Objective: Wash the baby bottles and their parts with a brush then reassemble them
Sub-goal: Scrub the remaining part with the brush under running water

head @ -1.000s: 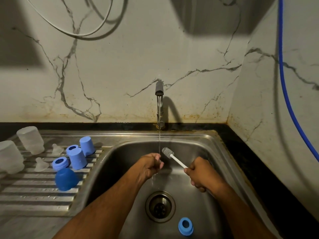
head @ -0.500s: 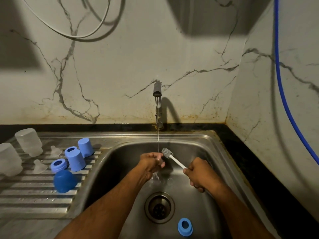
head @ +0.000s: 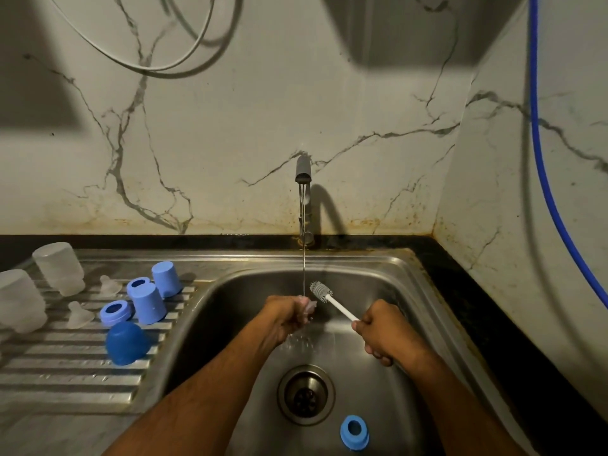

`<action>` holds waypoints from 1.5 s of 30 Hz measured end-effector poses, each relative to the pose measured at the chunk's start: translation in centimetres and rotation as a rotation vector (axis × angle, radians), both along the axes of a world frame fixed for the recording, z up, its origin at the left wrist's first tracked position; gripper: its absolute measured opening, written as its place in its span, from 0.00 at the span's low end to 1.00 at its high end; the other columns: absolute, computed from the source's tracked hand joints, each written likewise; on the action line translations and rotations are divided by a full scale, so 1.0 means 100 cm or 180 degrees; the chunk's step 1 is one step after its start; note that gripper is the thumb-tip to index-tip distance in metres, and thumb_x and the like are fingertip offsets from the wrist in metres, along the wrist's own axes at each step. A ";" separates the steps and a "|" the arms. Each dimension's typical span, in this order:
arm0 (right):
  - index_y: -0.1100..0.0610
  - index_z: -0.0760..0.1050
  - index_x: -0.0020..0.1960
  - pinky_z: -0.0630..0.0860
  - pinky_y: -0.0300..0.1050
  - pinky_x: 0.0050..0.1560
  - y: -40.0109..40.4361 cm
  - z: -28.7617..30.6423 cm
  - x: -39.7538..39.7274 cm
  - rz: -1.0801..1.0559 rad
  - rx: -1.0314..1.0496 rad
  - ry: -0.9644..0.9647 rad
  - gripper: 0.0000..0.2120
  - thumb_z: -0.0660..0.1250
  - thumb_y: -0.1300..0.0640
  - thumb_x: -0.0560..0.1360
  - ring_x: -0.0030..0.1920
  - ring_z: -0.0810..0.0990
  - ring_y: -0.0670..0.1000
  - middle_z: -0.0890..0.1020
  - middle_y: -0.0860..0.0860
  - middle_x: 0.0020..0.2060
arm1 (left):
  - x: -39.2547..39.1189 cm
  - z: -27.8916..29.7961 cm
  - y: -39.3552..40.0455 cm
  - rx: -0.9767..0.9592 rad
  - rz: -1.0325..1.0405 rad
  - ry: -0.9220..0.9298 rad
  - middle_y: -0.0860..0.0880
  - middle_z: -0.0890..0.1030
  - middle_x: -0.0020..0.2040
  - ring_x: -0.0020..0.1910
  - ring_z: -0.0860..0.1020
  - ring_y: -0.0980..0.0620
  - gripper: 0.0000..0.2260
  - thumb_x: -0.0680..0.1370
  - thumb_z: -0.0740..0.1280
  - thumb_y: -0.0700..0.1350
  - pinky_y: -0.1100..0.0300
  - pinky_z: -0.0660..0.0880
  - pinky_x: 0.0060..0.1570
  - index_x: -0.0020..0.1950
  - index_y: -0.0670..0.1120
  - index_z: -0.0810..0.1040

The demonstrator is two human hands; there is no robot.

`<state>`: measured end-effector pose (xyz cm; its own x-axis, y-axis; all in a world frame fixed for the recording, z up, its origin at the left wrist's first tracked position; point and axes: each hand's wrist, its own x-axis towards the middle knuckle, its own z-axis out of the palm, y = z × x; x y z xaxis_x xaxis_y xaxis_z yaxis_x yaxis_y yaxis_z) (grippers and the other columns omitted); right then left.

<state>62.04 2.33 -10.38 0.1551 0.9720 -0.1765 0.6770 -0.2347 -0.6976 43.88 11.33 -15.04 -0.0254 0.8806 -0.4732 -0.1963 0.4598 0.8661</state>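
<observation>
My left hand (head: pixel 285 319) holds a small clear teat (head: pixel 311 307) under the running stream over the sink. My right hand (head: pixel 383 332) grips the white handle of a small brush (head: pixel 324 292); its grey bristle head sits just right of the stream, close to the teat. A blue collar ring (head: pixel 353 432) lies on the sink floor near the front. On the drainboard stand two frosted bottles (head: pixel 59 267) upside down, two clear teats (head: pixel 79 319), blue caps (head: pixel 148 303), blue rings (head: pixel 115 311) and a dark blue dome cap (head: pixel 125 342).
The tap (head: pixel 303 174) runs a thin stream into the steel sink (head: pixel 408 284), whose drain (head: pixel 306 394) lies below my hands. A marble wall rises behind and at right, with a blue hose (head: pixel 539 153) hanging along it. A black counter edges the sink.
My hands stay almost in place under the stream; the left hand has turned slightly, so the teat shows more at its fingertips.
</observation>
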 end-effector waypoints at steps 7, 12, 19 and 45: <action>0.62 0.77 0.44 0.68 0.38 0.23 0.000 -0.001 0.001 -0.0012 -0.0009 0.0042 0.12 0.66 0.54 0.81 0.18 0.69 0.45 0.77 0.54 0.27 | -0.007 0.002 0.002 -0.0546 0.0256 -0.1233 0.37 0.76 0.46 0.42 0.76 0.44 0.12 0.81 0.51 0.31 0.53 0.80 0.28 0.57 0.36 0.72; 0.63 0.78 0.45 0.69 0.39 0.23 0.000 -0.001 0.000 -0.0006 -0.0010 0.0014 0.12 0.66 0.54 0.81 0.18 0.70 0.45 0.77 0.54 0.27 | -0.005 0.002 0.000 -0.0584 0.0301 -0.1430 0.35 0.74 0.47 0.42 0.75 0.44 0.09 0.83 0.52 0.33 0.54 0.80 0.29 0.53 0.32 0.72; 0.62 0.78 0.44 0.69 0.37 0.23 -0.001 -0.002 0.000 0.0019 -0.0032 -0.0036 0.13 0.66 0.54 0.81 0.17 0.69 0.45 0.76 0.53 0.25 | -0.001 -0.007 0.008 -0.0635 0.0303 -0.1383 0.45 0.75 0.41 0.36 0.74 0.50 0.12 0.83 0.59 0.41 0.60 0.79 0.26 0.42 0.44 0.77; 0.58 0.78 0.44 0.70 0.38 0.24 -0.037 0.034 -0.034 0.0075 0.0113 -0.0600 0.12 0.66 0.51 0.81 0.24 0.73 0.47 0.77 0.52 0.28 | -0.030 0.036 -0.032 0.1900 0.0400 0.2060 0.50 0.84 0.51 0.50 0.82 0.56 0.10 0.75 0.71 0.35 0.55 0.81 0.54 0.54 0.46 0.83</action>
<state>58.69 -1.42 -6.98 0.1594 0.9808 -0.1121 0.8014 -0.1948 -0.5655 40.85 8.08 -11.46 -0.2417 0.9486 0.2045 0.3961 -0.0959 0.9132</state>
